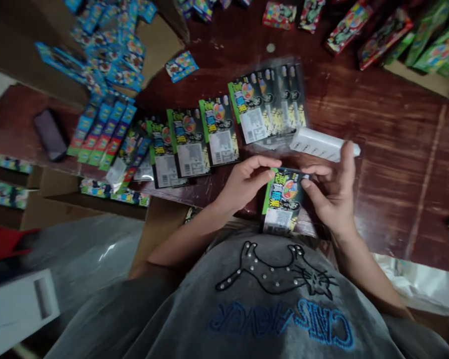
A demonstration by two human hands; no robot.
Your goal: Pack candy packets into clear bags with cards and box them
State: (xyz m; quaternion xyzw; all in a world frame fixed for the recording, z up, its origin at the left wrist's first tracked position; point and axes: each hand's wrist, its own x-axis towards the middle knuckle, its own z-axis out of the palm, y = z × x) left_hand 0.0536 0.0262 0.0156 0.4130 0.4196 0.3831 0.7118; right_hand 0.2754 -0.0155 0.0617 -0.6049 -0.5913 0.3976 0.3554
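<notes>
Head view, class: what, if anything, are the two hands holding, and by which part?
A black-and-green packet, held by its upper corners: the left hand pinches the left one, the right hand the right one.

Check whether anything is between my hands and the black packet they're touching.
Nothing visible: your left hand and right hand meet the black packet at its upper corners. The white printed item lies beyond it.

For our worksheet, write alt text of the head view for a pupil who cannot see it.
A person's left hand and right hand hold a black-and-green packet near its top corners, at the near edge of a dark red table. Similar packets lie beyond it, a phone farther left.
</notes>
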